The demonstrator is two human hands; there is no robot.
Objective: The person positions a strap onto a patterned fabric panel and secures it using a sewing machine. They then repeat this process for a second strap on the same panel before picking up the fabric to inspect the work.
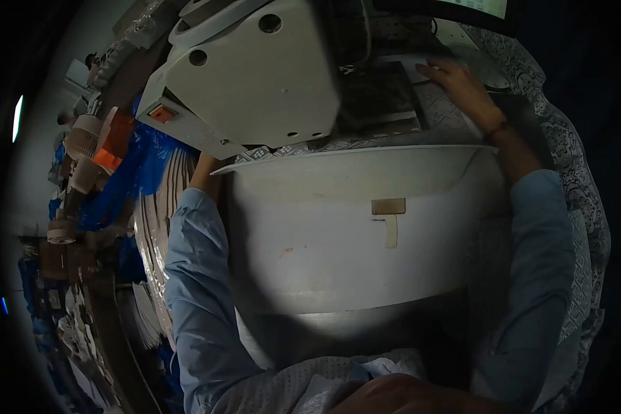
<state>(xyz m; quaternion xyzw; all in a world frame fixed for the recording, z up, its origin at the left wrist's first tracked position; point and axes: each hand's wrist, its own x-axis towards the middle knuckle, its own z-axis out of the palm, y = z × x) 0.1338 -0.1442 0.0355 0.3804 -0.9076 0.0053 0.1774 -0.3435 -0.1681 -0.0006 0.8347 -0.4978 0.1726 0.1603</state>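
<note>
My right hand (466, 90) reaches past the far right side of a white tray-like panel (345, 255). Its fingers are stretched out over a pale sheet (410, 67) beside a dark flat plate (379, 100); whether they press on it is hard to tell. Of my left arm only the wrist (205, 172) shows, going in behind a large cream machine housing (255, 76). That hand's fingers are hidden by the housing. The white panel lies between my forearms and carries a small tan label and a strip of tape.
An orange switch (162, 114) sits on the machine's left side. Left of my arm stand stacked sheets (162, 207) in plastic, blue plastic (134, 172) and a fan (85, 134). A lit screen (483, 7) is at the top right. Patterned cloth (573, 138) hangs along the right.
</note>
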